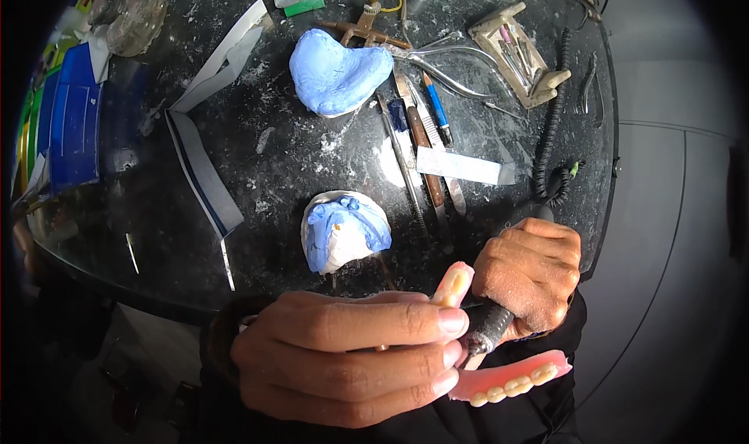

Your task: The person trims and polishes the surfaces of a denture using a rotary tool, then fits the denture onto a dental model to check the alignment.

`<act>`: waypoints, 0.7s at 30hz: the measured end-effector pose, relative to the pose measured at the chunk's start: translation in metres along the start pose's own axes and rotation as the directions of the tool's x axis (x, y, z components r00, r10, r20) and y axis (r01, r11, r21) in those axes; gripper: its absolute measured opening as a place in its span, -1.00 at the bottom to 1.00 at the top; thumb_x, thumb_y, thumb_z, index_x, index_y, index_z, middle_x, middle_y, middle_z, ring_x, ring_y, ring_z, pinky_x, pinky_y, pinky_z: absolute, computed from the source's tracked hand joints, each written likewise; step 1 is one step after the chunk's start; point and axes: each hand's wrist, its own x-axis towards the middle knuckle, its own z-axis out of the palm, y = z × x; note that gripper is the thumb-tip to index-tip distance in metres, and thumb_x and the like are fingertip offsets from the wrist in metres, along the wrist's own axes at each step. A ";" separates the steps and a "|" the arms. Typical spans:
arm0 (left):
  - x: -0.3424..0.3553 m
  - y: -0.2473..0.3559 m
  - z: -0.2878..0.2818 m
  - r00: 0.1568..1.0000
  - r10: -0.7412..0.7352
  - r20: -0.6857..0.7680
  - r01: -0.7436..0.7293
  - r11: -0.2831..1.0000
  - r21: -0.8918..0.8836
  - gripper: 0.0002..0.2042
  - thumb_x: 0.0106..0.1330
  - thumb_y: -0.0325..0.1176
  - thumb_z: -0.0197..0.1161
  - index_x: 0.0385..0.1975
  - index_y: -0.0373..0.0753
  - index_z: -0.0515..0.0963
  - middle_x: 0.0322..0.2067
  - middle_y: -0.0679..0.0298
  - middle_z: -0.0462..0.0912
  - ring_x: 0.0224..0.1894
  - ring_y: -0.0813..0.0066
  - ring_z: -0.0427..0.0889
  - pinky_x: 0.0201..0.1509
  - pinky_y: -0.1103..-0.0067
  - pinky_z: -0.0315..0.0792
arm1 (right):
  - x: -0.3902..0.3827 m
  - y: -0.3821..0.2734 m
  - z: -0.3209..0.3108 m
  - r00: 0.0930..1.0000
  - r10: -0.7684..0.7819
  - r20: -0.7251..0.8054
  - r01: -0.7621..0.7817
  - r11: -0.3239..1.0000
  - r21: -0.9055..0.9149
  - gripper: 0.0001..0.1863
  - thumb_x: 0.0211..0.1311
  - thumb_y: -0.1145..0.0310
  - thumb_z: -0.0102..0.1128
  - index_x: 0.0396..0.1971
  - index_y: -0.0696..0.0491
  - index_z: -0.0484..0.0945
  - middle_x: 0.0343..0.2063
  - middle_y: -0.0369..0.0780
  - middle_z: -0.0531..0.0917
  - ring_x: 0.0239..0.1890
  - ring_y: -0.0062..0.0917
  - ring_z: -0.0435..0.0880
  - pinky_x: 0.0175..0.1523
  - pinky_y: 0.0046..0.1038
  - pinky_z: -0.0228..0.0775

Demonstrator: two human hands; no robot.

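Closed around a pink denture (511, 378) with cream teeth, my left hand (343, 358) is at the bottom centre. One end of the denture sticks up past the index finger, and a row of teeth shows below the fingertips; the fingers hide its middle. My right hand (530, 276) grips a dark handpiece (490, 328), angled down and left. Its tip is beside the left fingertips, inside the denture's curve; I cannot tell whether it touches. On the bench beyond is a white cast (351, 250) partly covered in blue material. A larger blue-topped cast (335, 73) lies farther back.
Knives and a blue pencil (437, 108) lie centre right on the dusty black bench (273, 155). Behind them are pliers (460, 69) and a tool-holding tray (523, 62). A coiled black cord (552, 124) runs along the right. Folded strips (199, 163) and blue packets (74, 124) lie left.
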 end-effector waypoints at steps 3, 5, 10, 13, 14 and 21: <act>0.001 0.000 0.002 1.000 0.008 0.024 -0.008 1.000 0.007 -0.97 0.08 -0.61 0.32 -0.51 -0.40 0.61 -0.38 0.29 0.68 -0.22 0.59 0.67 -0.11 0.87 0.55 | -0.004 -0.001 0.004 1.000 0.012 -0.020 -0.012 1.000 -0.012 -0.63 -0.68 0.04 0.17 -0.92 0.00 0.28 -0.93 -0.39 0.17 -0.91 -0.63 0.15 -0.68 -0.55 -0.18; -0.001 -0.002 0.003 1.000 0.013 0.011 -0.014 1.000 0.018 -0.98 0.09 -0.60 0.31 -0.51 -0.40 0.61 -0.38 0.29 0.68 -0.21 0.58 0.67 -0.10 0.86 0.55 | -0.004 0.001 0.007 0.995 0.021 -0.094 -0.022 1.000 -0.004 -0.62 -0.67 0.03 0.19 -0.92 0.00 0.28 -0.93 -0.39 0.17 -0.91 -0.63 0.16 -0.68 -0.55 -0.19; -0.003 -0.003 0.002 0.999 0.039 0.004 -0.039 0.999 0.016 -0.98 0.08 -0.61 0.31 -0.51 -0.38 0.61 -0.38 0.29 0.68 -0.19 0.51 0.67 -0.08 0.80 0.56 | -0.001 0.006 -0.015 0.969 -0.085 0.234 0.078 0.996 0.038 -0.40 -0.43 -0.24 0.31 -0.81 0.06 0.39 -0.78 -0.31 0.43 -0.82 -0.60 0.38 -0.74 -0.62 -0.05; -0.002 -0.005 0.001 0.999 0.041 0.009 -0.041 0.999 0.002 -0.96 0.05 -0.62 0.32 -0.51 -0.36 0.61 -0.37 0.28 0.68 -0.19 0.48 0.67 -0.09 0.78 0.56 | 0.005 0.004 -0.019 0.948 -0.041 0.316 0.030 0.999 0.037 -0.42 -0.41 -0.22 0.31 -0.80 0.05 0.39 -0.77 -0.31 0.43 -0.80 -0.61 0.40 -0.73 -0.62 -0.03; -0.002 -0.005 0.002 0.999 0.041 0.010 -0.041 0.999 0.000 -0.96 0.05 -0.62 0.32 -0.51 -0.36 0.61 -0.37 0.28 0.68 -0.19 0.48 0.67 -0.09 0.78 0.56 | 0.003 0.004 -0.019 0.948 -0.039 0.315 0.029 0.999 0.036 -0.42 -0.41 -0.22 0.31 -0.80 0.05 0.39 -0.77 -0.31 0.43 -0.80 -0.61 0.40 -0.73 -0.62 -0.03; 0.000 -0.006 0.001 0.999 0.042 0.026 -0.041 0.999 -0.010 -0.92 0.02 -0.64 0.33 -0.50 -0.35 0.60 -0.38 0.27 0.67 -0.21 0.45 0.67 -0.15 0.77 0.56 | 0.002 0.003 -0.013 0.971 -0.026 0.237 0.010 0.998 0.068 -0.47 -0.41 -0.17 0.31 -0.84 0.00 0.34 -0.88 -0.38 0.24 -0.88 -0.60 0.24 -0.70 -0.54 -0.16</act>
